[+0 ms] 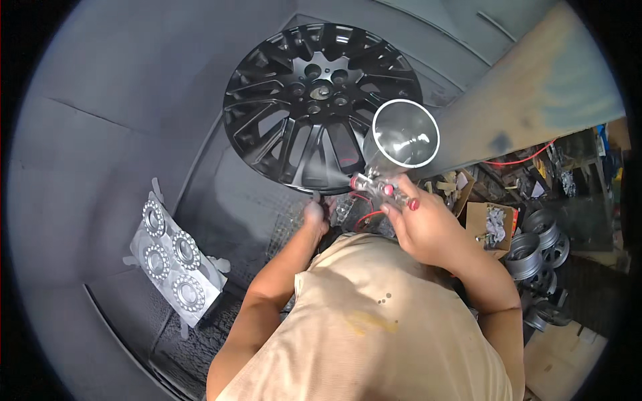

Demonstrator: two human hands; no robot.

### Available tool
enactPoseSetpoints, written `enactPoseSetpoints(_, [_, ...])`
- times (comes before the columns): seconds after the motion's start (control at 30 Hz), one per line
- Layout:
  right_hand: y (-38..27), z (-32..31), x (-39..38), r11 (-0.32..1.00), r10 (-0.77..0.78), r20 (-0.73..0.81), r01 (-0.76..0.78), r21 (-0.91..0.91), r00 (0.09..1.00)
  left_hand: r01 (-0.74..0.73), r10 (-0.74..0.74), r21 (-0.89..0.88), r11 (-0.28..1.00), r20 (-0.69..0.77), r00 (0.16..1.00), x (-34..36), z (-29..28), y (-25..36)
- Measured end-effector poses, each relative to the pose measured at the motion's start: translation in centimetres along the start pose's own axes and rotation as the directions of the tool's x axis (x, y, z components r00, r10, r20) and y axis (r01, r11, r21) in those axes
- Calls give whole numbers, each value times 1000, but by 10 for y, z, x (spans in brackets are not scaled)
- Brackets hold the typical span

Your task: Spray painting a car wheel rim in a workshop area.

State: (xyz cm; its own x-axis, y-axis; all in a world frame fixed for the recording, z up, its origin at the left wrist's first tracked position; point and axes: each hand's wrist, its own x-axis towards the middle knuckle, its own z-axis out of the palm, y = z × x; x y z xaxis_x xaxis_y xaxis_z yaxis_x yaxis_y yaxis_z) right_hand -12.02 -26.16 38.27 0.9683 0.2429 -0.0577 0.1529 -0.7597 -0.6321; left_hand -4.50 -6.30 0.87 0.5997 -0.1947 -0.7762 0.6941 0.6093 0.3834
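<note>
A black multi-spoke alloy wheel faces me, with its lug holes round the centre. My right hand is wrapped round a metal spray gun with red knobs and a clear cup on top. A pale mist leaves the gun's nozzle toward the wheel's lower spokes, the nozzle standing apart from them. At the wheel's near edge, my left hand is closed with its thumb up against the rim; part of its fingers is hidden.
Several silver ring-shaped parts sit on a papered board at the left. A red hose runs below the gun. To the right are a cardboard box, bare metal wheels and a large stained panel.
</note>
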Motion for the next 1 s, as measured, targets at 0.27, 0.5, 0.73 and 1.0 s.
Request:
enactPoseSetpoints(0.27, [20,-19,16,993,73,-238,-92,-71,969,-4,11,76,997,-85,996,-20,5,15])
enactPoseSetpoints(0.5, [23,-24,16,997,41,-145,-51,-62,989,-185,181,-48,982,-71,981,2,-18,42])
enactPoseSetpoints(0.73, [21,-35,-21,994,21,9,-20,-106,1000,-211,202,-45,976,-151,968,0,-20,28])
enactPoseSetpoints(1.0, [26,-26,-5,1000,26,-41,-26,12,999,-164,160,-31,986,-105,981,-8,-2,-2])
